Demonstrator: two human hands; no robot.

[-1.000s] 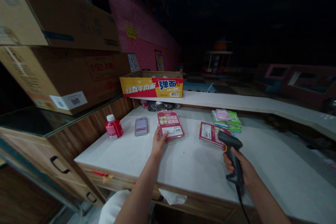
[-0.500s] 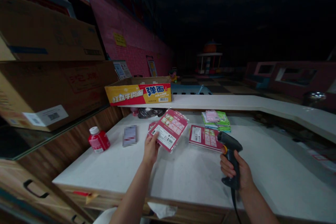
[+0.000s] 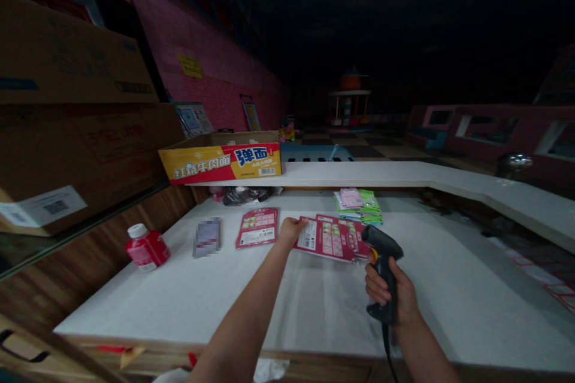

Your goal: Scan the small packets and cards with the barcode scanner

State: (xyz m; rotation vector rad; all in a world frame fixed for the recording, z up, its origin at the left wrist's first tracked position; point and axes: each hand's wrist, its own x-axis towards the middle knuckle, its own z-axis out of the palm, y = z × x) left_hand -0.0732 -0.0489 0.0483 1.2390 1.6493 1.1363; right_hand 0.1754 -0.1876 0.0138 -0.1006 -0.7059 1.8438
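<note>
Pinching left end of overlapping pink packets [image 3: 332,239] with left hand [image 3: 293,230]; whether raised above or resting on worktop [image 3: 179,299], impossible to tell. Gripping scanner [image 3: 383,246] in right hand [image 3: 398,290], at three o'clock from packets. At nine o'clock, separate pink pack [image 3: 258,227]. Probably best to fan packets apart, keep grip off white label [image 3: 308,234], hold label flat, square to scanner.

Two bare forearms [image 3: 254,299], uncovered fingers [image 3: 377,284], white clothing [image 3: 173,376] below
</note>
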